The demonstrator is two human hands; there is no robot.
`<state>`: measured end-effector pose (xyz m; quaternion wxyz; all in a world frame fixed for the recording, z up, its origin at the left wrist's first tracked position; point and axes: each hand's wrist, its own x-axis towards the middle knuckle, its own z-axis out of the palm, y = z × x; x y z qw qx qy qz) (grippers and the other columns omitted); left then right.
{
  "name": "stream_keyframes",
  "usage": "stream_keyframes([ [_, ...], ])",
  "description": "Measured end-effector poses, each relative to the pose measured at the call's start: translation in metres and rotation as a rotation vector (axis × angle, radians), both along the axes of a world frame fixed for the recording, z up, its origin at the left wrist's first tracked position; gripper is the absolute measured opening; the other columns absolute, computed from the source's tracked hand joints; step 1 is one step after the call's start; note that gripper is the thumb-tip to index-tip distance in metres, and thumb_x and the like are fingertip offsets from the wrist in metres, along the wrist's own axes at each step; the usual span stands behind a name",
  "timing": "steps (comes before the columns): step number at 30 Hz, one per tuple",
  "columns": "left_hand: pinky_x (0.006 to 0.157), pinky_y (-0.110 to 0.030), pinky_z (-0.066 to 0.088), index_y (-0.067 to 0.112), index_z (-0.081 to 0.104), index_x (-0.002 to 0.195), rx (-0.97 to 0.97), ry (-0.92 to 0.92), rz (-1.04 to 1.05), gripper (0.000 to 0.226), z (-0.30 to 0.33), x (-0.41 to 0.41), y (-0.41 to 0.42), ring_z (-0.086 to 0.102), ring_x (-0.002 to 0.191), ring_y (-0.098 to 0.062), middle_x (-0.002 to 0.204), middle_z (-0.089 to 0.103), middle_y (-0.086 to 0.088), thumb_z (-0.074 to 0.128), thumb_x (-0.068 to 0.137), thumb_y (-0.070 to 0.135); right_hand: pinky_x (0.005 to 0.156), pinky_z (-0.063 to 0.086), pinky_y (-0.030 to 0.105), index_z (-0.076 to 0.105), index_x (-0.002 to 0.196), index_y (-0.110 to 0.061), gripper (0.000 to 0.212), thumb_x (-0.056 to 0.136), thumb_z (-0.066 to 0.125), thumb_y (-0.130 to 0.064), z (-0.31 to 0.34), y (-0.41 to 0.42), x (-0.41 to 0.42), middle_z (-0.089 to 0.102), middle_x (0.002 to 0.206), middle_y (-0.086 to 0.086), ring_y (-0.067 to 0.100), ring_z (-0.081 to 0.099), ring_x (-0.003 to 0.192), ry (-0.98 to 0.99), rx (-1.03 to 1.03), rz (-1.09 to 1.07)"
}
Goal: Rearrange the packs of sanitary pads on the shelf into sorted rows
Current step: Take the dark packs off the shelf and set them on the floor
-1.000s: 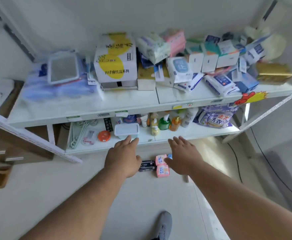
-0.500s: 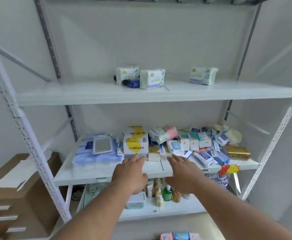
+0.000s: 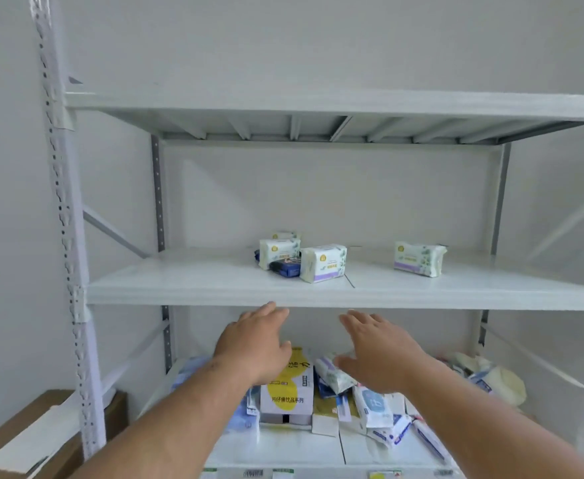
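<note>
Both hands have risen from the level of the cluttered lower shelf to just under the front edge of the middle shelf, and the view has tilted up with them, so the top shelf's underside now shows. Left hand and right hand are both spread flat, fingers straight and loosely apart, holding nothing — palms down, fingertips pointing up at the shelf lip. On the middle shelf, towards its back and near the centre seam, sits a loose cluster: a white pack with another half hidden behind it, a dark blue pack lying flat in front, and a second white pack just right of that, touching or nearly so. A lone white pack stands well apart towards the right end. All lie above and beyond the fingertips, long sides running roughly along the shelf. My judgement — the left hand is nearer the cluster, the right hand sits between cluster and lone pack, so either could reach up and over the edge first. Mixed boxes crowd the lower shelf beneath the wrists
</note>
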<state>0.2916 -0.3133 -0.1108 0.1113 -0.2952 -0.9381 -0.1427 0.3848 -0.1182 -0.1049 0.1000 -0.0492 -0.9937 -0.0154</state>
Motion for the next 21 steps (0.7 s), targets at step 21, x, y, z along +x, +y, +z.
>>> stream_keyframes([
  [21, 0.106, -0.035, 0.038, 0.031, 0.026, 0.152, 0.032, 0.086, 0.137, 0.061, 0.055, -0.204, 0.029, 0.031, 0.14, -0.018, 0.159, 0.021, 0.013, 0.046, 0.095, 0.039, 0.109, 0.038, 0.038, 0.026, 0.153, -0.02, 0.06, 0.1, 0.045, -0.042, 0.037, 0.014, -0.212, 0.032, 0.156, -0.002, 0.021, 0.035, 0.139, 0.084, -0.174, 0.138],
])
